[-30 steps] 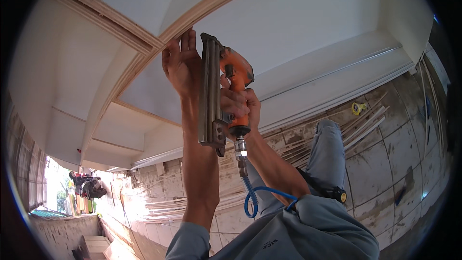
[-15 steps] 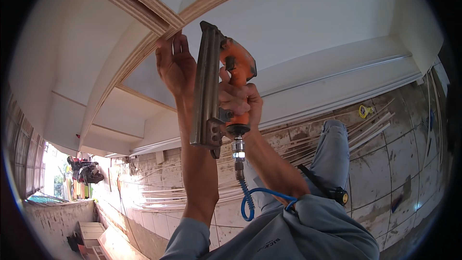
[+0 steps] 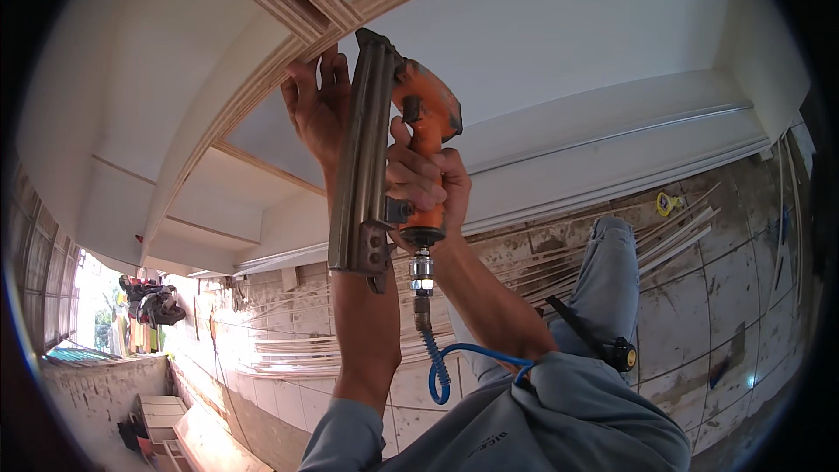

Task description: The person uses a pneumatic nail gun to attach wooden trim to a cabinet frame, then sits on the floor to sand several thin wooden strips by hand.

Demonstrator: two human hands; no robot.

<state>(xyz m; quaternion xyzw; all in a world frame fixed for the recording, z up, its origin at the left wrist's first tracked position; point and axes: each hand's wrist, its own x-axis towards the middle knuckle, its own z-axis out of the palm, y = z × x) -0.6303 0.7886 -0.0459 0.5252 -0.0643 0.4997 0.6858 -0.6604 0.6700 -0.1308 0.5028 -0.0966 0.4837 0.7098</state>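
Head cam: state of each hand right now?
Left hand: open, up at the wood edge; exact contact can't be told.
Right hand: closed, holding the nail gun.

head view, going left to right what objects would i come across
Dark bundle → orange nail gun → jeans-clad knee → small yellow item on the floor.
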